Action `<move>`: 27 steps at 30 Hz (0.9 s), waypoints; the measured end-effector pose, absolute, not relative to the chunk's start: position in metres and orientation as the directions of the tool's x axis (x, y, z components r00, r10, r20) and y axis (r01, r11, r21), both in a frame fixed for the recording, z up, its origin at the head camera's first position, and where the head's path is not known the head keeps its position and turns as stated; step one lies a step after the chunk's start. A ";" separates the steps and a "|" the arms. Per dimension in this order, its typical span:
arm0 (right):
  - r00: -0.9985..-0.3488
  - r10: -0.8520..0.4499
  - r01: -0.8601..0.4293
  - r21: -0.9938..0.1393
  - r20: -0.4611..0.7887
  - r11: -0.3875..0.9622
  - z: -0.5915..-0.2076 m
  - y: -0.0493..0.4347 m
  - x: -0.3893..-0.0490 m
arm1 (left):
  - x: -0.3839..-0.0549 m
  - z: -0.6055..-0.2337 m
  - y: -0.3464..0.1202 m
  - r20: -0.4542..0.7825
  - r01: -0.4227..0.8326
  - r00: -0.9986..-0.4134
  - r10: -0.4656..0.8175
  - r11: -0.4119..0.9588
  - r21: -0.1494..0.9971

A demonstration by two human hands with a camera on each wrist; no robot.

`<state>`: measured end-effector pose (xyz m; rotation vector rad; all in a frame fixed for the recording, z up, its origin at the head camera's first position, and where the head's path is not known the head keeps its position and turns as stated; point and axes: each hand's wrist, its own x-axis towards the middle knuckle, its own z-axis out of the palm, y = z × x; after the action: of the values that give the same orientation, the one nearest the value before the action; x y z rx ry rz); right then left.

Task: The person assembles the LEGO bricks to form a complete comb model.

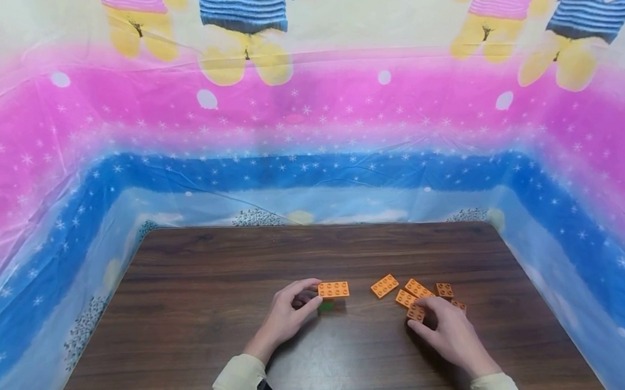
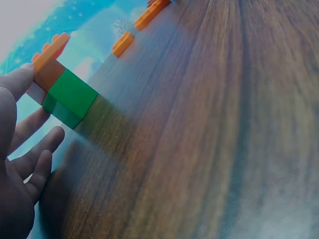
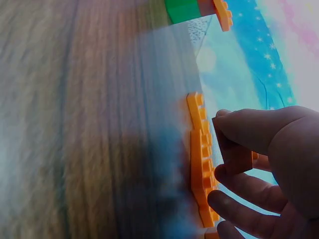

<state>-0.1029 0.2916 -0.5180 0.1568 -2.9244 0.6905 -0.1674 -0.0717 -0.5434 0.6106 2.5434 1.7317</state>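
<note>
Sleeves at the near edge, both hands out over the bench [image 1: 200, 264]. Left hand [image 1: 288, 315] pinches a small stack: orange plate [image 1: 333, 289] sitting on a green block [image 1: 326, 305], steadied upright near centre. Right hand [image 1: 449, 328] curls around one brick [image 1: 415, 313] at the near side of the loose orange pile [image 1: 418, 292], to the right. Step in hand looks like fetching the next piece; the next move likely calls for carrying it left and aligning studs squarely over the stack.

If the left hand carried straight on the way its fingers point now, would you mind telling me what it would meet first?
The left hand already holds an orange plate on a green block. Past those, rightwards, the first thing is probably the loose orange plate, though depth is unclear.
</note>
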 end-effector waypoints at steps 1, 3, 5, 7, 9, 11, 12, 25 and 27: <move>-0.985 -0.074 -0.136 -0.440 0.155 0.888 -0.518 0.290 -0.104 | -0.167 -0.543 -0.072 0.209 0.311 -0.925 0.317 0.315 0.897; -0.985 -0.080 -0.141 -0.447 0.153 0.883 -0.517 0.288 -0.107 | -0.167 -0.544 -0.072 0.207 0.308 -0.926 0.315 0.316 0.897; -0.985 -0.086 -0.147 -0.458 0.153 0.877 -0.516 0.285 -0.109 | -0.167 -0.544 -0.072 0.206 0.306 -0.927 0.313 0.318 0.897; -0.983 -0.090 -0.155 -0.473 0.159 0.867 -0.515 0.281 -0.112 | -0.167 -0.544 -0.072 0.203 0.304 -0.928 0.312 0.320 0.898; -0.981 -0.096 -0.167 -0.493 0.167 0.854 -0.513 0.277 -0.114 | -0.167 -0.544 -0.072 0.203 0.304 -0.928 0.311 0.320 0.897; -0.979 -0.103 -0.181 -0.508 0.176 0.842 -0.512 0.272 -0.115 | -0.167 -0.544 -0.072 0.203 0.304 -0.928 0.311 0.322 0.897; -0.978 -0.106 -0.185 -0.514 0.179 0.837 -0.510 0.270 -0.115 | -0.167 -0.545 -0.072 0.203 0.304 -0.928 0.312 0.322 0.896; -0.957 -0.169 -0.278 -0.576 0.237 0.769 -0.498 0.245 -0.127 | -0.167 -0.544 -0.073 0.206 0.307 -0.925 0.318 0.310 0.900; -0.948 -0.184 -0.303 -0.568 0.258 0.765 -0.497 0.242 -0.129 | -0.167 -0.544 -0.073 0.207 0.309 -0.924 0.321 0.309 0.900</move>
<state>-0.1286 0.2416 -0.4973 0.3867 -2.7731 0.9406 -0.1671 -0.0727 -0.5440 0.6098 2.5325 1.7366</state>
